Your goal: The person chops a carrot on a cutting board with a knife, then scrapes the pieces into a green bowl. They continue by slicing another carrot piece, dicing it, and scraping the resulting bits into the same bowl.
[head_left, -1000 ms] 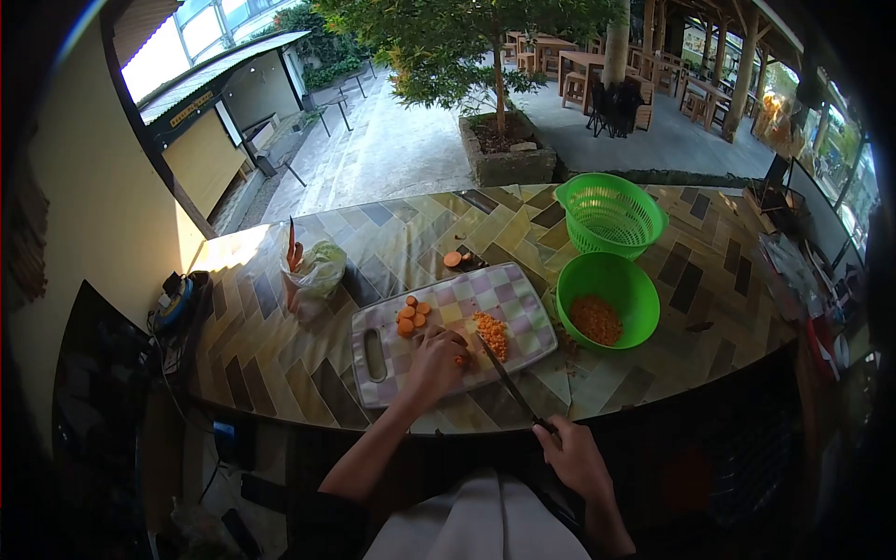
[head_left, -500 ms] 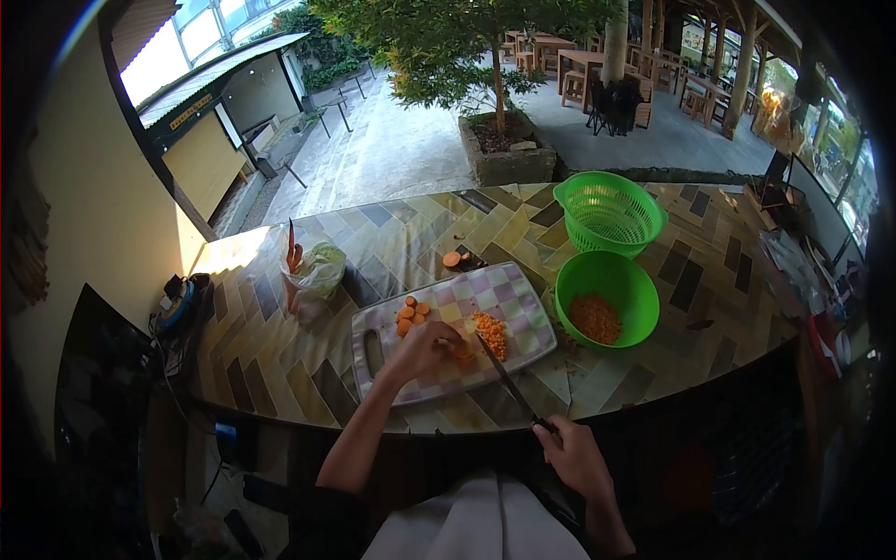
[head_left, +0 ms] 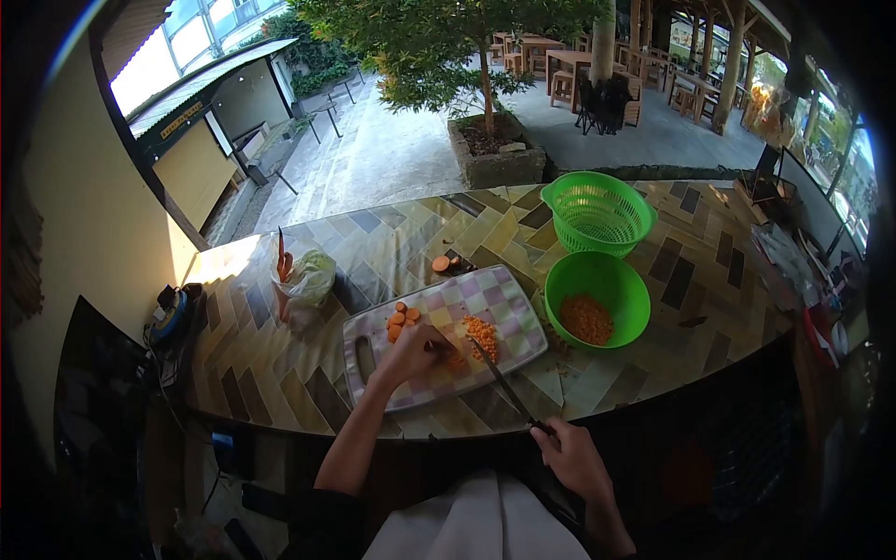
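Observation:
My right hand (head_left: 571, 457) is closed round the handle of a kitchen knife (head_left: 504, 385), its blade tip down on the checkered cutting board (head_left: 509, 289). My left hand (head_left: 417, 353) rests on the board with fingers curled down over carrot slices (head_left: 455, 358), which are partly hidden under the fingertips. Beside the blade tip lies a heap of diced carrot (head_left: 483, 338). Behind my left hand is a small pile of round carrot slices (head_left: 401, 318).
Right of the board stands a green bowl (head_left: 635, 308) with orange bits inside, and a green colander (head_left: 597, 210) behind it. A carrot end (head_left: 441, 264) lies beyond the board. At left sits a plastic bag (head_left: 313, 275) with whole carrots (head_left: 283, 257). The tiled table (head_left: 280, 373) curves round.
The whole view has shifted slightly, moving the table things left. Both hands stay nearly where they were; the left fingers look a little more curled, and the knife tip remains by the diced carrot.

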`<state>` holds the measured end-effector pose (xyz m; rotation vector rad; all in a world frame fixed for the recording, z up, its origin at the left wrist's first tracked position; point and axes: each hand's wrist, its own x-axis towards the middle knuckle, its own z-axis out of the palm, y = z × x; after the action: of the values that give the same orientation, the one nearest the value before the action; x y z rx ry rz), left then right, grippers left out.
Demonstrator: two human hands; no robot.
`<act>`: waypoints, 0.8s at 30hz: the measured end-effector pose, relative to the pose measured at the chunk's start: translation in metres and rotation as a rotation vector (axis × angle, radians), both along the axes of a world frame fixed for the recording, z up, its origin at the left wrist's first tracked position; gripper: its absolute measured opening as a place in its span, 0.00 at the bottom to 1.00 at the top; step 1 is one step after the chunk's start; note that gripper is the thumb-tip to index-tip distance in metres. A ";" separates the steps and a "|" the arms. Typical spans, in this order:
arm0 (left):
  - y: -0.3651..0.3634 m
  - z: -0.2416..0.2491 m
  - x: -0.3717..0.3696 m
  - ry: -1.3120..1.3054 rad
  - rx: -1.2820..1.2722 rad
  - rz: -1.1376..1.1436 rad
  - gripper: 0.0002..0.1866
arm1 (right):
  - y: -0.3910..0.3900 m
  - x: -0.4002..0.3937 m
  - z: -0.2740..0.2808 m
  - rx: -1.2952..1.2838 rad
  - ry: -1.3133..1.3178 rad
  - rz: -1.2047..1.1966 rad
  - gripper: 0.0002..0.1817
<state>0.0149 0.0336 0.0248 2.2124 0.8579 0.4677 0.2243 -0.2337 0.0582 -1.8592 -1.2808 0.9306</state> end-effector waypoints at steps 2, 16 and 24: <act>-0.007 0.005 0.002 0.007 -0.022 0.048 0.10 | 0.001 0.000 0.001 -0.015 0.007 -0.001 0.16; -0.050 0.015 0.010 0.049 0.144 0.197 0.10 | 0.007 -0.001 -0.001 -0.009 -0.052 0.066 0.18; -0.046 -0.010 0.008 -0.097 0.117 0.248 0.10 | 0.017 -0.008 0.023 -0.121 -0.230 0.141 0.22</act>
<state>0.0228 -0.0127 0.0152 2.1762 1.0825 0.7548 0.2164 -0.2166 0.0810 -2.0373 -1.5405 0.9039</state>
